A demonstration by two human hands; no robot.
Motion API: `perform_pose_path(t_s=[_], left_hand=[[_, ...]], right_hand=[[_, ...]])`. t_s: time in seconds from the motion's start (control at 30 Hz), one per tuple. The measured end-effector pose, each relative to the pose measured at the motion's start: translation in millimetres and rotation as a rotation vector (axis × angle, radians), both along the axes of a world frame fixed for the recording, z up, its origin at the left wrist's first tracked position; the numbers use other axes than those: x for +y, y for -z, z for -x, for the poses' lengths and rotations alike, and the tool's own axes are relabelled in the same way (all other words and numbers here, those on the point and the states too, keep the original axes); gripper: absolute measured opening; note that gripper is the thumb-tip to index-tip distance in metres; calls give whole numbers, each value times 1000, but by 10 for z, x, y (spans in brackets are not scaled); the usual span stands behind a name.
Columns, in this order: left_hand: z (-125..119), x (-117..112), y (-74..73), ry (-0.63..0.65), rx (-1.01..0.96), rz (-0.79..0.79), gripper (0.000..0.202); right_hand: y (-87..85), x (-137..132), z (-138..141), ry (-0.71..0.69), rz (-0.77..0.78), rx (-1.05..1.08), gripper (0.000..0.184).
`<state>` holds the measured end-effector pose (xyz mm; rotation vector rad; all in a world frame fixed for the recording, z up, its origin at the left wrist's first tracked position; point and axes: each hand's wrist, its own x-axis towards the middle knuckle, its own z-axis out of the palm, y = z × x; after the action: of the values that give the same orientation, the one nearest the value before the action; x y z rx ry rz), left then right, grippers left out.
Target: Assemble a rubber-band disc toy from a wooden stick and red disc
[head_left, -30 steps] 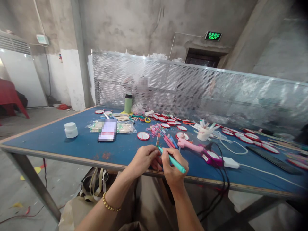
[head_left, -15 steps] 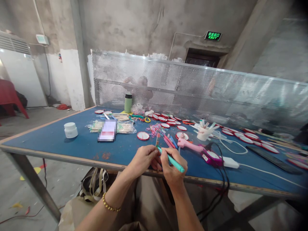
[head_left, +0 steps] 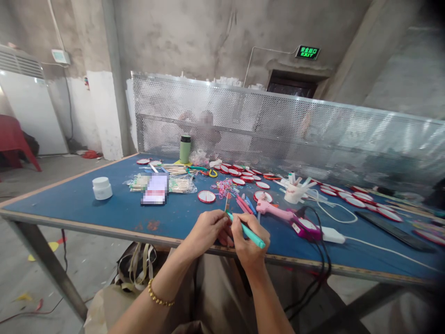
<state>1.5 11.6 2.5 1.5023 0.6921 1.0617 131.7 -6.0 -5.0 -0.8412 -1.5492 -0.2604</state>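
Note:
Over the table's front edge my two hands meet. My right hand (head_left: 248,241) grips a teal marker pen (head_left: 254,237) like a writing tool, its tip pointing toward my left hand (head_left: 210,228). The fingers of my left hand are closed on a thin wooden stick (head_left: 227,202) that stands up between the hands, brownish with a green part low down. Pen tip and stick come very close together; whether they touch I cannot tell. Just beyond lie a pink pen (head_left: 244,204) and a blue pen (head_left: 251,204).
Red-rimmed white discs (head_left: 206,196) are spread over the blue table (head_left: 69,204). A pink-handled tool (head_left: 276,211), a white cup of pens (head_left: 294,194) and cables stand right. Left are a blurred phone (head_left: 155,189) and a white jar (head_left: 102,189). A green bottle (head_left: 185,150) stands behind.
Both hands stay in nearly the same place. The back end of the marker pen has shifted very slightly left.

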Motion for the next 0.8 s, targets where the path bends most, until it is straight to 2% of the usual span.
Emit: perform_pose_path(t_s=[0.27, 0.8], left_hand=[[0, 17, 17, 23, -17, 4, 26], [-6, 10, 6, -2, 9, -6, 28]], right_hand=[[24, -11, -11, 33, -14, 24, 10], [15, 1, -6, 13, -3, -11, 12]])
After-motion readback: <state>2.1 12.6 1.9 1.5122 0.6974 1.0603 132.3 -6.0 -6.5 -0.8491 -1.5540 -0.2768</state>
